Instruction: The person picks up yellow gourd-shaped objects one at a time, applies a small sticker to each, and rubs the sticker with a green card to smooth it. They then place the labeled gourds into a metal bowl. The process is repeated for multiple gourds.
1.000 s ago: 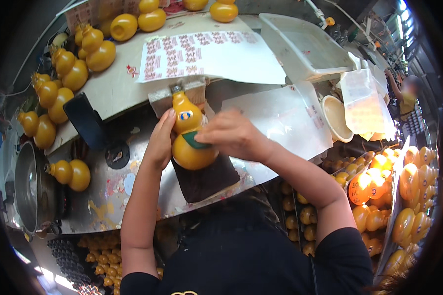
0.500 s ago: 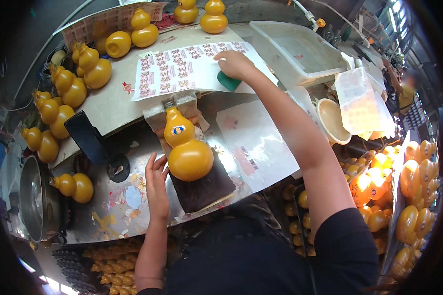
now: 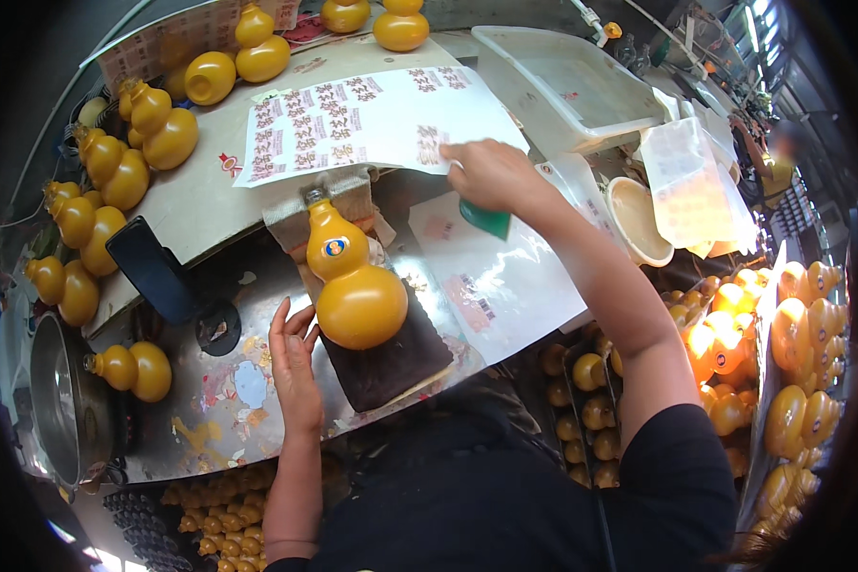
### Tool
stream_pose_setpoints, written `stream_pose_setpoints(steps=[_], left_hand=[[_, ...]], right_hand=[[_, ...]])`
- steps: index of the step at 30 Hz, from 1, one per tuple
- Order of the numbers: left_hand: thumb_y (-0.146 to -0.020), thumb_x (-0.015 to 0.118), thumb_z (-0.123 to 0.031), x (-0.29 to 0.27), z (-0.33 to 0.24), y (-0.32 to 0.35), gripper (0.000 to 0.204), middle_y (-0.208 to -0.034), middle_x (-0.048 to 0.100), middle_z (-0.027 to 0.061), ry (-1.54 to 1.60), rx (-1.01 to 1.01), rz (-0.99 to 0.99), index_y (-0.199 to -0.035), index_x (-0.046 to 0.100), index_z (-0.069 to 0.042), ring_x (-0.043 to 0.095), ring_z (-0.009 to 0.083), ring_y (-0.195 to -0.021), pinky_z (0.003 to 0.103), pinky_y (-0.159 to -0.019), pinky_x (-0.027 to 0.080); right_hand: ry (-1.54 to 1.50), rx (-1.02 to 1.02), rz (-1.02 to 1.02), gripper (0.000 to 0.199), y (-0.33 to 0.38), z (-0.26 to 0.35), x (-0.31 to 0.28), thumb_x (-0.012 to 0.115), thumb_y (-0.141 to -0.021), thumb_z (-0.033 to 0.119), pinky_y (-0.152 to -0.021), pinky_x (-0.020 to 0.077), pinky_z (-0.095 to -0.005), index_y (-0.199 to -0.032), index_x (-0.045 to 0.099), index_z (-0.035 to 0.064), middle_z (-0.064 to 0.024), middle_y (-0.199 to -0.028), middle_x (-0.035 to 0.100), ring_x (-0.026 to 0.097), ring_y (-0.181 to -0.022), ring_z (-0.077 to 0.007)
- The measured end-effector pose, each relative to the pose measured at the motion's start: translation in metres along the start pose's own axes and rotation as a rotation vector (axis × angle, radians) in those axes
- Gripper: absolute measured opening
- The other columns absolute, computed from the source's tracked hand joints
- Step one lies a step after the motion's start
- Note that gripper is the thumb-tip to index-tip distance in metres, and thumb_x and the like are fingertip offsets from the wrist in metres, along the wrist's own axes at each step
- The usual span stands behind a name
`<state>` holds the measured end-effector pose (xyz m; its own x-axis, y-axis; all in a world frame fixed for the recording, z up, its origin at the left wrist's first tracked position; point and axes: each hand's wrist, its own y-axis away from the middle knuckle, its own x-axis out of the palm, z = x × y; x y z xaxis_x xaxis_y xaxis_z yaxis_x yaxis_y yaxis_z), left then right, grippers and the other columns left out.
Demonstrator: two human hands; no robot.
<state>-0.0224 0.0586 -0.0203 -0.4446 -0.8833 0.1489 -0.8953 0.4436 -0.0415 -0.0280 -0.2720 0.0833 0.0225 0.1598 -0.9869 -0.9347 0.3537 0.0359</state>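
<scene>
A yellow gourd-shaped bottle (image 3: 360,305) with a small blue round label lies in front of me. Its neck rests on a cloth-wrapped support (image 3: 281,217) and its base on a dark pad (image 3: 391,367). My left hand (image 3: 296,372) is beside its lower bulb, fingers apart, holding nothing. My right hand (image 3: 496,176) is closed around a green scraper (image 3: 486,219), which hangs below the palm. Its fingertips touch a reddish printed decal (image 3: 430,143) at the near edge of a white decal sheet (image 3: 386,119); whether they pinch it is hard to tell.
More gourd bottles (image 3: 170,133) line the left and back of the bench. A phone on a stand (image 3: 153,267) and a metal pan (image 3: 62,400) are at left. At right are a water-filled plastic tub (image 3: 582,86), a bowl (image 3: 639,219) and trays of gourds (image 3: 596,410).
My right hand has moved right and nearer to me with the green scraper. A decal now shows at its fingertips, apart from the other prints. My left hand stays beside the bottle.
</scene>
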Motion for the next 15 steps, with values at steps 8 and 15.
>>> stream_pose_setpoints(steps=[8, 15], left_hand=[[-0.102, 0.036, -0.044, -0.004, -0.007, 0.008, 0.058, -0.130, 0.048, 0.0150, -0.048, 0.008, -0.018, -0.144, 0.029, -0.005, 0.048, 0.0230, -0.125, 0.037, -0.109, 0.034], [-0.102, 0.037, -0.042, -0.005, -0.012, 0.022, 0.056, -0.128, 0.050, 0.0146, -0.048, -0.024, -0.011, -0.144, 0.031, -0.005, 0.049, 0.0235, -0.124, 0.037, -0.106, 0.037]], right_hand=[[-0.060, 0.006, -0.334, 0.046, 0.026, -0.011, 0.045, 0.071, -0.078, 0.031, -0.069, 0.0534, -0.0375, -0.122, 0.063, 0.0200, -0.0112, -0.084, 0.069, 0.067, -0.079, -0.0308], [-0.686, -0.119, -0.609, 0.015, 0.037, -0.020, 0.068, 0.067, -0.086, 0.018, -0.060, 0.0487, -0.0279, -0.097, 0.072, 0.0091, -0.0052, -0.076, 0.069, 0.062, -0.064, -0.0161]])
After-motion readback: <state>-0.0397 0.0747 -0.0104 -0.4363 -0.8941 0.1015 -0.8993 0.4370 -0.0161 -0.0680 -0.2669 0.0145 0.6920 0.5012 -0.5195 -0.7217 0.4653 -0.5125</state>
